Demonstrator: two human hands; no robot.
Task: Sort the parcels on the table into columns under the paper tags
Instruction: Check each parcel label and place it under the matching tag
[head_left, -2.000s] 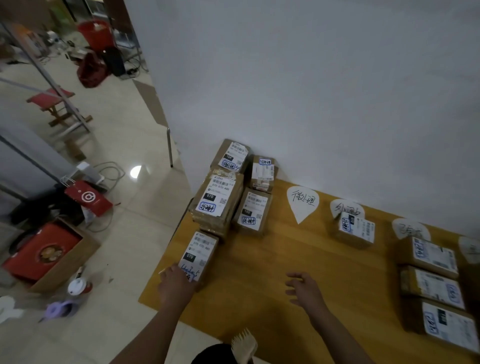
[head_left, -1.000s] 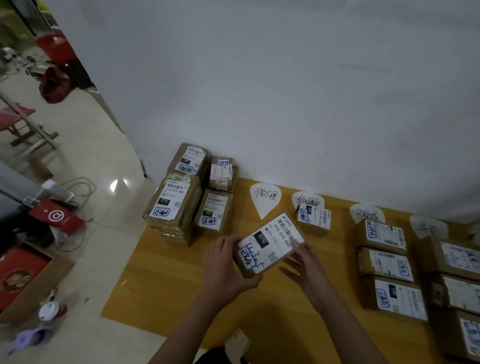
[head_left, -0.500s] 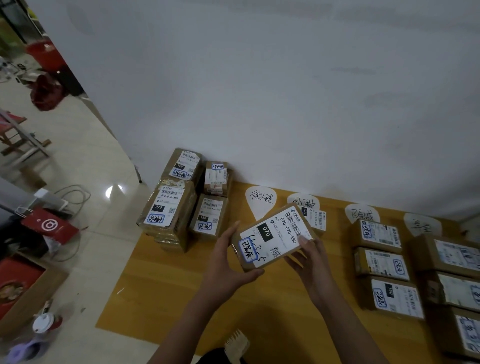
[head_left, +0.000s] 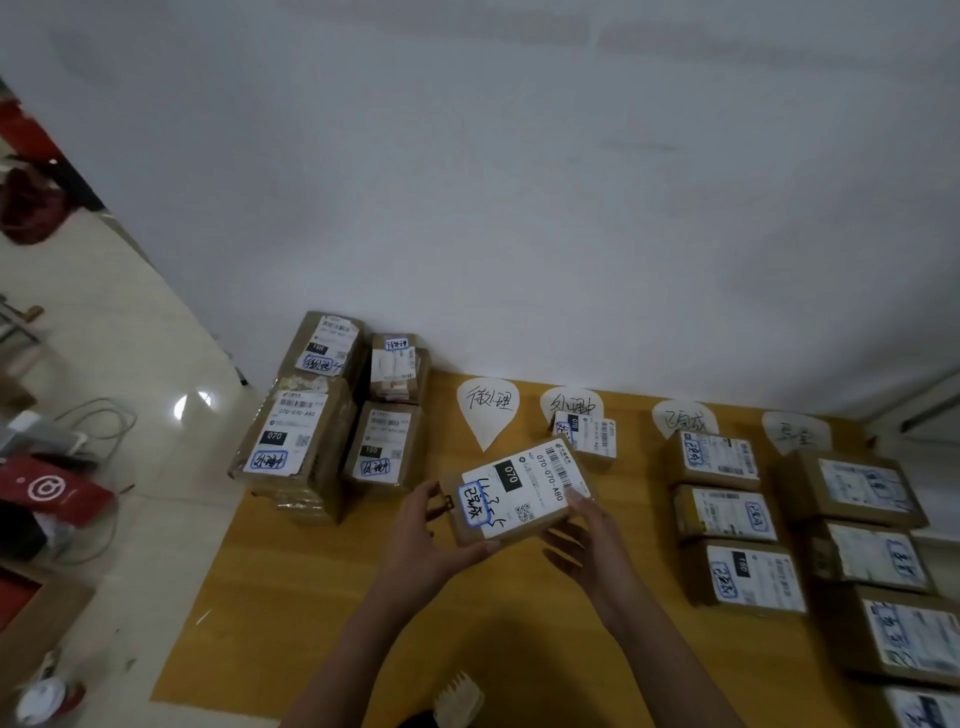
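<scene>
I hold a brown cardboard parcel (head_left: 517, 491) with a white "070" label above the middle of the wooden table (head_left: 322, 597). My left hand (head_left: 431, 540) grips its left end and my right hand (head_left: 587, 545) supports its right end. Several white paper tags lie along the wall: the first tag (head_left: 487, 408), second tag (head_left: 570, 402), third tag (head_left: 684, 418) and fourth tag (head_left: 795, 431). A small parcel (head_left: 589, 436) sits under the second tag. Three parcels (head_left: 724, 514) line up under the third tag, and several parcels (head_left: 872, 551) under the fourth.
A pile of unsorted parcels (head_left: 332, 415) stands at the table's back left corner against the white wall (head_left: 519, 182). Left of the table the floor (head_left: 114, 338) drops away, with red boxes (head_left: 47, 488) and cables. A small brush (head_left: 460, 699) lies at the near edge.
My left hand took the parcel from the table's left edge and brought it to the middle. My right hand joined it, and both lifted and tilted it. The view swung right.
</scene>
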